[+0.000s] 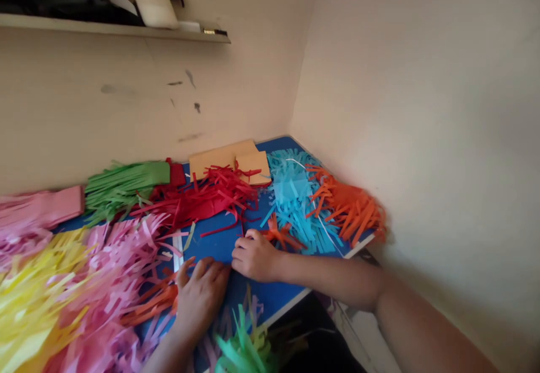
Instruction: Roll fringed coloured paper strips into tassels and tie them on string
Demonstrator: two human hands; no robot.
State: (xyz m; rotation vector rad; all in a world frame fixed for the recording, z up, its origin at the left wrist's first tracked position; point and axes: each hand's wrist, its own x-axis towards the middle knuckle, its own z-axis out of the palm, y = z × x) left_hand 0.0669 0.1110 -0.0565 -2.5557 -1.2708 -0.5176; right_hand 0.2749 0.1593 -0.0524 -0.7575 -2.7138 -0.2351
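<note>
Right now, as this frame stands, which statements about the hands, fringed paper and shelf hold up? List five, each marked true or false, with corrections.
1. The light blue fringed paper lies between the red fringed paper and the orange pile at the right. True.
2. Both hands are raised high above the table. False: the left hand and right hand are down at the blue table.
3. Tan paper lies on the wall side of the red fringed paper. True.
4. The yellow fringed paper is to the right of the right hand. False: the yellow fringed paper is left of both hands.
5. The wall shelf holds a pale, rounded object. True.
</note>
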